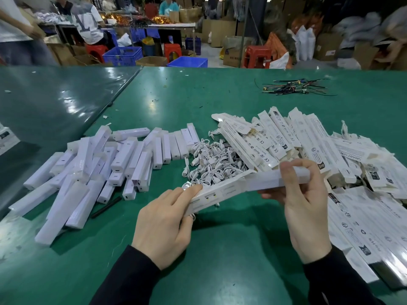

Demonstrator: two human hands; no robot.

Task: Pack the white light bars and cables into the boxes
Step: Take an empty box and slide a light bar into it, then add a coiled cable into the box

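The left hand (164, 223) grips the lower end of a long white box (222, 190), fingers curled over its edge. The right hand (301, 208) pinches a white light bar (284, 176) that sits partly inside the box's open end, held above the green counter (220, 260). A heap of loose light bars (99, 166) lies left, a tangle of white cables (211, 161) centre, and a pile of printed boxes (308, 146) right. Coloured wires (295, 86) lie farther back.
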